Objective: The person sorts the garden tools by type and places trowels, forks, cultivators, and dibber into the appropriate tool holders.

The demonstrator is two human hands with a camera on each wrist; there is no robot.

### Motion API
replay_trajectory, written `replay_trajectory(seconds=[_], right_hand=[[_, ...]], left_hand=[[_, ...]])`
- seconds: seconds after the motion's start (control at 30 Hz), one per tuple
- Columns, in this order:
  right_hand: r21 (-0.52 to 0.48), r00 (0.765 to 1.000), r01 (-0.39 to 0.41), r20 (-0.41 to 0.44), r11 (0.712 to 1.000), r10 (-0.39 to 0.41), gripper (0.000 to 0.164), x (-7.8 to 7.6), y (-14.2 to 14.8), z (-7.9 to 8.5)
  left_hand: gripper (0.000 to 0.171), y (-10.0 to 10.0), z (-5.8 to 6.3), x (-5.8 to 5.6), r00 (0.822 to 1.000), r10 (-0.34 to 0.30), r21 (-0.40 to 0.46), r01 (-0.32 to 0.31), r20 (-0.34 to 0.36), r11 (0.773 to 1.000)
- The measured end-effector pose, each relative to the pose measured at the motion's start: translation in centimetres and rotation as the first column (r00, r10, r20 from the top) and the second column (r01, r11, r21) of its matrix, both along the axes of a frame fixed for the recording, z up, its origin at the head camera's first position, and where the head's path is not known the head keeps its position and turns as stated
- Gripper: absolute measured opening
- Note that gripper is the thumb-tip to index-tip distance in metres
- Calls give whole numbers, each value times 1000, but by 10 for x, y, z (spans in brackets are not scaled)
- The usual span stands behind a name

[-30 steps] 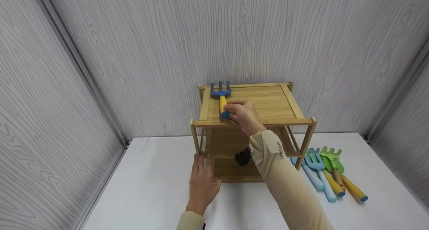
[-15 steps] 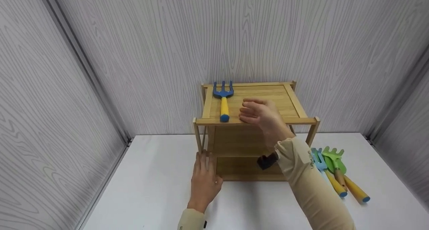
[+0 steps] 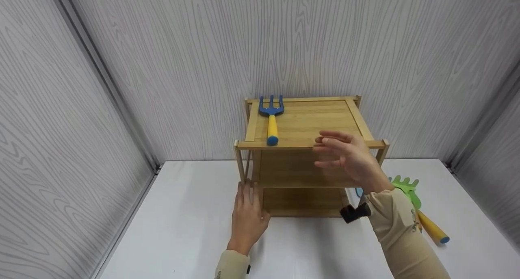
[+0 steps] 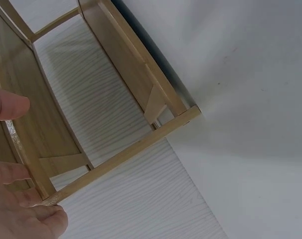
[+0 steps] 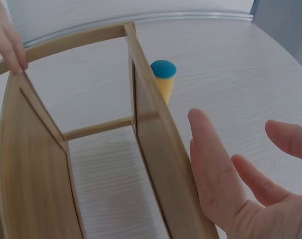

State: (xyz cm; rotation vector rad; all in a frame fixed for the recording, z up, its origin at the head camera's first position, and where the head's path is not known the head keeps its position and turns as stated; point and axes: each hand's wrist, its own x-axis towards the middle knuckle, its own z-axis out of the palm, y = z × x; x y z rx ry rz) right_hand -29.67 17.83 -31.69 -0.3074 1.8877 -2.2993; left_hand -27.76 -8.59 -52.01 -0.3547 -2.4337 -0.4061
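Observation:
A blue-tined hand fork [image 3: 271, 120] with a yellow handle lies on the left side of the top tier of a small wooden rack [image 3: 317, 120], tines to the back. Its blue handle end [image 5: 164, 69] juts past the front edge in the right wrist view. My right hand [image 3: 351, 157] holds nothing, fingers spread, in front of the rack's right front edge. Low on the left, my left hand [image 3: 248, 216] rests straight fingers against the rack's left front leg. Seen from the left wrist, fingertips [image 4: 54, 221] lie at the leg beside a tier's corner.
Right of the rack, a green rake head [image 3: 406, 185] and a yellow handle [image 3: 434, 228] lie on the white table [image 3: 183, 218], partly behind my right sleeve [image 3: 400, 226]. A light blue piece [image 3: 359, 191] shows by the rack's right leg. Grey wood-grain panels stand behind and beside.
My right hand has let go of the hand fork's handle and drawn away to the right and down. The fork stays on the top tier. My left hand keeps its place.

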Motion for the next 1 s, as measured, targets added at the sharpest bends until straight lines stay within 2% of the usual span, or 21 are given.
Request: replay_trajectory(seconds=[0.17, 0.37, 0.67, 1.0], right_hand=[[42, 1000, 1, 1, 999, -1, 51, 9, 22, -12], [48, 999, 6, 32, 999, -8, 45, 11, 41, -21], [73, 1000, 3, 5, 997, -3, 22, 13, 59, -35], [70, 1000, -23, 6, 997, 22, 23, 14, 72, -52]], left_hand=[[74, 2, -1, -1, 1000, -8, 10, 8, 12, 1000], [75, 1, -1, -1, 1000, 8, -1, -8, 21, 1000], [74, -1, -3, -1, 1000, 10, -23, -10, 0, 1000], [75, -1, -1, 1, 1000, 5, -10, -5, 25, 1000]])
